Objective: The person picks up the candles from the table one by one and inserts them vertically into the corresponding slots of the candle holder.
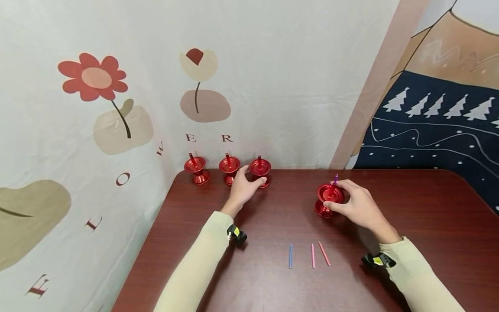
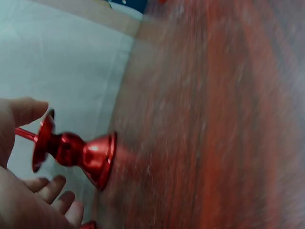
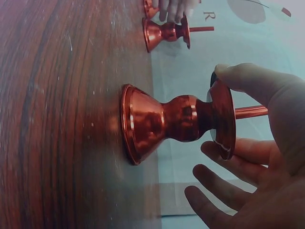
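My left hand reaches round the third red metal candle holder of a row along the wall. In the left wrist view its thumb is right at the dish rim, with the other fingers spread just off the opposite side. My right hand pinches another red candle holder by its dish, thumb at one side and index finger opposite. The remaining right fingers reach past the stem in the right wrist view. A thin stick with a purple tip rises from this holder's dish.
Two more red candle holders, one at the far left corner and one beside my left hand, stand near the wall. Blue, pink and red thin candles lie on the dark wooden table. A printed cloth hangs behind.
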Tool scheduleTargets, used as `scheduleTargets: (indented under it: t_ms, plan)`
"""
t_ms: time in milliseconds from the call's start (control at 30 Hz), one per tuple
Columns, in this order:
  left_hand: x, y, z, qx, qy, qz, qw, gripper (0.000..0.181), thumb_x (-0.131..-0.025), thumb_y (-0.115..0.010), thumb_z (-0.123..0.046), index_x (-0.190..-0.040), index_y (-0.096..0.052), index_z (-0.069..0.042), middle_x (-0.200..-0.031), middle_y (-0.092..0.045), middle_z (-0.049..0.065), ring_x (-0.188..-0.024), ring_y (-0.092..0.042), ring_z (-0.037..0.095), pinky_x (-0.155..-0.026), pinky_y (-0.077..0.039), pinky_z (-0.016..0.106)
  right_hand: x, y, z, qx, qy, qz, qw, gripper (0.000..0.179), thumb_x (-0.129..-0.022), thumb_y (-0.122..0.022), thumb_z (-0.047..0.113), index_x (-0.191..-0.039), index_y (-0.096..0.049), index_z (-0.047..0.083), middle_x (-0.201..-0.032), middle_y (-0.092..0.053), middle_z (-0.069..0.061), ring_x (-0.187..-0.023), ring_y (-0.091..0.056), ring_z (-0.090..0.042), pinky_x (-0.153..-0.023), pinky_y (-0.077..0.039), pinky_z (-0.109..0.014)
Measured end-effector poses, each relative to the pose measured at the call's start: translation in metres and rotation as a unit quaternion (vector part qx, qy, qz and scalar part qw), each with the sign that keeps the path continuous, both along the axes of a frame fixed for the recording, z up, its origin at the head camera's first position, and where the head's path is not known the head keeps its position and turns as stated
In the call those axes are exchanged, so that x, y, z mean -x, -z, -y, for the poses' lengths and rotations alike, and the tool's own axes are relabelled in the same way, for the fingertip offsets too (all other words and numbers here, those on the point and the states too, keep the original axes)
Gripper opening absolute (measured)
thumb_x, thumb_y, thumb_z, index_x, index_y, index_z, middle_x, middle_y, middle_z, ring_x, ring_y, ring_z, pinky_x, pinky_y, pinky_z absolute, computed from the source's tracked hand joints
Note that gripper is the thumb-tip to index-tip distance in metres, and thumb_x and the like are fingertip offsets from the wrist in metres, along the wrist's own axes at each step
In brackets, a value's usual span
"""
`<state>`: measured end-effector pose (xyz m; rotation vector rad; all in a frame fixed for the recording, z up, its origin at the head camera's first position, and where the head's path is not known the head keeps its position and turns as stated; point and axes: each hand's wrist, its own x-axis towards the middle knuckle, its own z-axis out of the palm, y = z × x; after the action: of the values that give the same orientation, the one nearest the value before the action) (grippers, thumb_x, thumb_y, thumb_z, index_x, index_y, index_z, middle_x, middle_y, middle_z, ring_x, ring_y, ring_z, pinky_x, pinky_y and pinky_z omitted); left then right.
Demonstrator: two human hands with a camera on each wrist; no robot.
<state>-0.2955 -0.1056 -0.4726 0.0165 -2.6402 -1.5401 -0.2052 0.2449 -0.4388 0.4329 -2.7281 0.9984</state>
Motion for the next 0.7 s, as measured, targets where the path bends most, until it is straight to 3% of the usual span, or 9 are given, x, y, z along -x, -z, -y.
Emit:
scheduleTargets:
  t_ms: [133, 233, 467, 700]
  plan:
    - [0.013, 0.004, 0.000, 0.026, 0.019, 0.000, 0.9995, 0.074, -0.093, -0.085, -0.028, -0.154, -0.056, 0.002, -0.150, -0.062, 0.022, -0.140, -0.055, 0.043, -0.117, -0.044, 0.059, 0.000, 0.000, -0.006, -0.006, 0.007, 0.003, 1.0000, 0.068, -0.088, -0.093, 0.029, -0.138, -0.066, -0.008, -0.131, -0.070, -0.026, -0.108, -0.069, -0.041, -0.089, -0.061, -0.058]
    - [0.011, -0.006, -0.003, 0.001, 0.028, 0.014, 0.9995, 0.066, -0.094, -0.085, -0.019, -0.152, -0.060, 0.002, -0.148, -0.066, 0.021, -0.141, -0.057, 0.041, -0.118, -0.044, 0.057, -0.001, -0.001, -0.012, -0.010, 0.011, 0.007, 0.9999, 0.068, -0.089, -0.092, 0.030, -0.139, -0.066, -0.009, -0.132, -0.069, -0.027, -0.110, -0.068, -0.043, -0.090, -0.061, -0.059]
    - [0.016, -0.002, -0.003, -0.019, 0.040, 0.044, 0.9980, 0.044, -0.100, -0.081, -0.015, -0.140, -0.071, -0.001, -0.142, -0.071, 0.018, -0.134, -0.062, 0.035, -0.116, -0.046, 0.053, -0.002, -0.003, -0.022, -0.019, 0.017, 0.017, 0.9995, 0.068, -0.090, -0.092, 0.029, -0.139, -0.065, -0.009, -0.134, -0.069, -0.029, -0.112, -0.067, -0.044, -0.091, -0.060, -0.058]
    - [0.014, -0.001, -0.007, 0.022, 0.059, 0.014, 0.9979, 0.041, -0.096, -0.084, -0.009, -0.135, -0.074, -0.002, -0.135, -0.075, 0.017, -0.131, -0.065, 0.037, -0.116, -0.045, 0.055, -0.003, -0.004, -0.027, -0.013, 0.020, 0.044, 0.9988, 0.072, -0.092, -0.091, 0.031, -0.144, -0.063, -0.010, -0.138, -0.067, -0.032, -0.115, -0.066, -0.045, -0.093, -0.059, -0.059]
